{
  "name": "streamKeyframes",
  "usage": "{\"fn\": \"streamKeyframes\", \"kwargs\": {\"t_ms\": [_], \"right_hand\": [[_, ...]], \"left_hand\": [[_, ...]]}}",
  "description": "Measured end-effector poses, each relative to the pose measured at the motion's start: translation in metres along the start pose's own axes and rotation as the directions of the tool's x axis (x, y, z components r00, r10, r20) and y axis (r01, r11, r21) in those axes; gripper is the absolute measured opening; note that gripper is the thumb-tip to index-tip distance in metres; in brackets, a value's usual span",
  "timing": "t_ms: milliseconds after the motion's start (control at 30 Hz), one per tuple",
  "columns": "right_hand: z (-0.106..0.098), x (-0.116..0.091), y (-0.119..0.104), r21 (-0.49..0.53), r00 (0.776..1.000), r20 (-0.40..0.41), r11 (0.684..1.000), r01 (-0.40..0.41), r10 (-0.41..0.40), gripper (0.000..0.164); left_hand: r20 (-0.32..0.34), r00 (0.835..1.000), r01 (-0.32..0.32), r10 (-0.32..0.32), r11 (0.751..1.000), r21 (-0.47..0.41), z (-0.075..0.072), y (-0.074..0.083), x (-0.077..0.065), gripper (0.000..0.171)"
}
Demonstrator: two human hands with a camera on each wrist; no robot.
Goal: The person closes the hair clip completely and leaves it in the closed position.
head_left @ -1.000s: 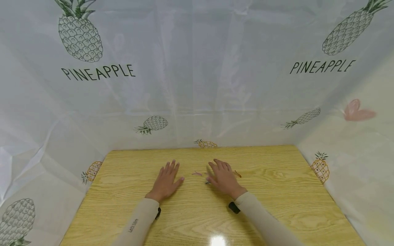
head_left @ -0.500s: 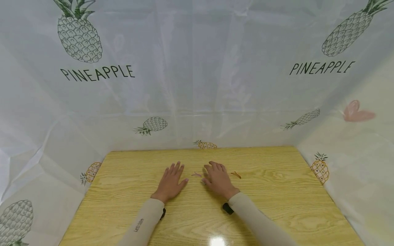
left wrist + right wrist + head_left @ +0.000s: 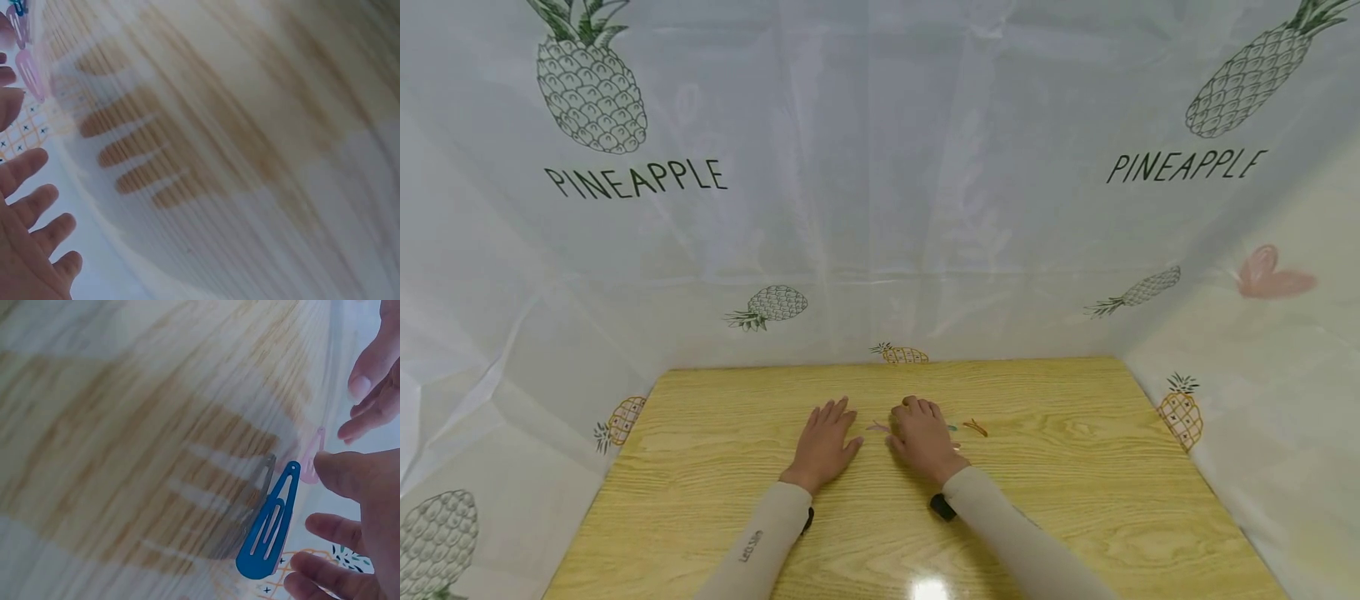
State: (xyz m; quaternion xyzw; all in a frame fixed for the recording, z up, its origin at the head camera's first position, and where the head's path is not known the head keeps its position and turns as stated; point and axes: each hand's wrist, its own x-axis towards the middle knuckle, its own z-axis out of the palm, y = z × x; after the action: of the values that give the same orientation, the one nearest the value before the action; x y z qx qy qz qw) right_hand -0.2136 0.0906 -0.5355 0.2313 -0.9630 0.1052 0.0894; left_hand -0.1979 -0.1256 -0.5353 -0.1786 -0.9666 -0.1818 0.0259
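In the head view my left hand [image 3: 825, 446] lies over the table with its fingers extended, to the left of a pinkish-purple snap hair clip [image 3: 877, 427]. My right hand [image 3: 922, 437] is over the clips, with its fingers slightly bent and nothing visibly held. A blue snap hair clip [image 3: 269, 528] shows near the right fingertips in the right wrist view, and a pink clip [image 3: 310, 459] is partly behind the thumb. Orange clips [image 3: 976, 427] lie right of that hand. In the left wrist view, a pink clip [image 3: 30, 72] appears at the upper left.
The wood-grain table [image 3: 1075, 500] is glossy and reflects the hands. White sheeting [image 3: 880, 208] printed with pineapples rises behind it and along both sides. A bright light reflection [image 3: 930, 587] shows near the front edge.
My left hand has shifted right, and my right hand has shifted left towards the pinkish-purple clip. A teal-blue clip and a small pinkish piece now show to the right of my right hand.
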Motion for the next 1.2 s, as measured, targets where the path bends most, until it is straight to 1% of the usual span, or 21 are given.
{"fn": "streamKeyframes", "kwargs": {"t_ms": [233, 433, 567, 800, 1067, 1200], "right_hand": [[0.003, 0.005, -0.004, -0.053, 1.0, -0.003, 0.998, -0.019, 0.019, 0.037], [0.002, 0.009, -0.009, -0.057, 0.999, 0.005, 0.998, -0.039, 0.039, 0.027], [0.001, 0.013, -0.012, -0.069, 0.999, 0.003, 0.997, -0.036, 0.036, 0.019], [0.002, 0.018, -0.017, -0.05, 0.999, 0.009, 0.998, -0.036, 0.037, 0.009], [0.007, 0.02, -0.018, -0.05, 0.998, 0.041, 0.998, -0.047, 0.049, 0.009], [0.005, 0.018, -0.018, -0.057, 0.998, 0.043, 0.997, -0.047, 0.05, 0.01]], "left_hand": [[-0.035, 0.999, -0.024, 0.025, 0.999, 0.038, 0.006, 0.0, 0.004, 0.039], [-0.044, 0.998, -0.037, 0.04, 0.997, 0.074, 0.008, 0.003, 0.008, 0.036], [-0.048, 0.998, -0.041, 0.045, 0.997, 0.072, 0.005, 0.007, 0.01, 0.032], [-0.051, 0.997, -0.049, 0.052, 0.997, 0.059, 0.003, 0.013, 0.013, 0.026], [-0.071, 0.995, -0.067, 0.069, 0.997, 0.032, 0.008, 0.016, 0.016, 0.015], [-0.084, 0.994, -0.06, 0.064, 0.997, 0.048, 0.012, 0.014, 0.016, 0.008]]}}
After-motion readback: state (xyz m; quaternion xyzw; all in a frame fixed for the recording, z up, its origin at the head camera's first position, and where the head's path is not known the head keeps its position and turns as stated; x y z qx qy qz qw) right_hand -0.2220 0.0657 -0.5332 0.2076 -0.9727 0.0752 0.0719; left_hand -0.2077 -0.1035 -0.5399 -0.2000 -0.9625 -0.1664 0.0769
